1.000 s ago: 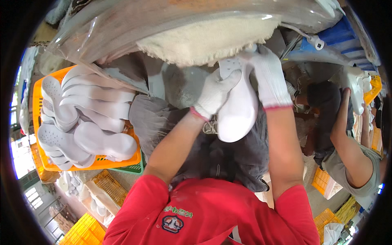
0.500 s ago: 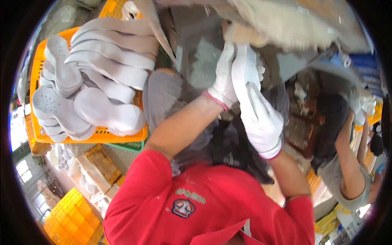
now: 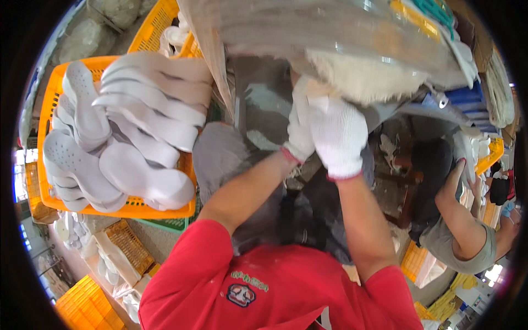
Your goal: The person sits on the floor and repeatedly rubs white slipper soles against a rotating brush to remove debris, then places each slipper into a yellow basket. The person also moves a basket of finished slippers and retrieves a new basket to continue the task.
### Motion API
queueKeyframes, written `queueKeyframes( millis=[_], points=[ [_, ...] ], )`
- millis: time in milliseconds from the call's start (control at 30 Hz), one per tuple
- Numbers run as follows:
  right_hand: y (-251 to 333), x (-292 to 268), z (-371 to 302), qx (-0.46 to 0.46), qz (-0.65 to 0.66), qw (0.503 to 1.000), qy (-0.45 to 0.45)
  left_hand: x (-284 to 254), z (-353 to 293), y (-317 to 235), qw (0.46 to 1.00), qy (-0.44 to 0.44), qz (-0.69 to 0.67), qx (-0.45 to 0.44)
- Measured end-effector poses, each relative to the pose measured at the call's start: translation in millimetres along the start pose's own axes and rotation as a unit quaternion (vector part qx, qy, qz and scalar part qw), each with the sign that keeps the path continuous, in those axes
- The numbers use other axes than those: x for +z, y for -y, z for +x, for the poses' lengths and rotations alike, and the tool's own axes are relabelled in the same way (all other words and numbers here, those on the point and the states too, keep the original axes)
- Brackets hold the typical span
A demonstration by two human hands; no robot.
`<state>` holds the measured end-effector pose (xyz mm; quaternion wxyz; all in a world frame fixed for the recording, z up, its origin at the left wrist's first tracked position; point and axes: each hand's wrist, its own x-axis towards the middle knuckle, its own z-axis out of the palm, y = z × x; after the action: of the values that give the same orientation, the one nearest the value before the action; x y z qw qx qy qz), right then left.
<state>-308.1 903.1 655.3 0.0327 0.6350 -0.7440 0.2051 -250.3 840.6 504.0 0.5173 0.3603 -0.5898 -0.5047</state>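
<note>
Both my hands wear white knitted gloves with reddish cuffs. My left hand point(image 3: 300, 124) and my right hand point(image 3: 338, 135) are close together, closed around a white shoe sole. The gloves hide almost all of that sole now; it shows clearly only in the earlier picture. Just beyond my fingers is a fuzzy cream-coloured wheel or pad point(image 3: 366, 74), under a greyish plastic-like sheet point(image 3: 275, 33). Whether the sole touches the fuzzy surface cannot be seen. To my left, more white shoe soles point(image 3: 146, 173) lie stacked in an orange crate point(image 3: 118, 212), some dotted with small holes.
A second orange crate point(image 3: 151, 25) stands behind the first. Stacked orange crates point(image 3: 91, 305) are at the lower left. A co-worker's arm point(image 3: 465, 220) shows at the right, beside blue material point(image 3: 467, 102). My knees flank a grey metal surface point(image 3: 264, 104).
My right hand has moved up and inward, next to the left, and its back now covers the sole. The camera view has tilted slightly, so more of the sheet shows.
</note>
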Motion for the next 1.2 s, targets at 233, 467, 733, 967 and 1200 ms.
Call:
queueKeyframes(
  millis=[233, 467, 733, 967, 1200],
  points=[
    [-1.8, -22.9, -61.3, 0.183, 0.512, 0.817, 0.192, 3.9, 40.8, 3.8, 0.768, 0.052, -0.431, -0.472],
    [-0.9, -25.7, -17.1, 0.156, 0.509, 0.807, 0.255, -2.2, 57.0, -0.8, 0.965, 0.092, -0.206, -0.13],
    [6.1, -20.7, -47.0, 0.04, 0.129, 0.991, 0.027, -2.7, 57.8, 27.7, 0.81, 0.12, -0.498, -0.287],
    [1.6, -10.6, -27.3, 0.035, 0.136, 0.989, -0.041, -10.7, 52.5, 18.4, 0.837, 0.161, -0.437, -0.287],
    [7.4, -5.2, -5.2, 0.197, 0.376, 0.9, 0.097, 0.1, -10.7, 1.2, 0.972, 0.008, -0.222, -0.078]
  ],
)
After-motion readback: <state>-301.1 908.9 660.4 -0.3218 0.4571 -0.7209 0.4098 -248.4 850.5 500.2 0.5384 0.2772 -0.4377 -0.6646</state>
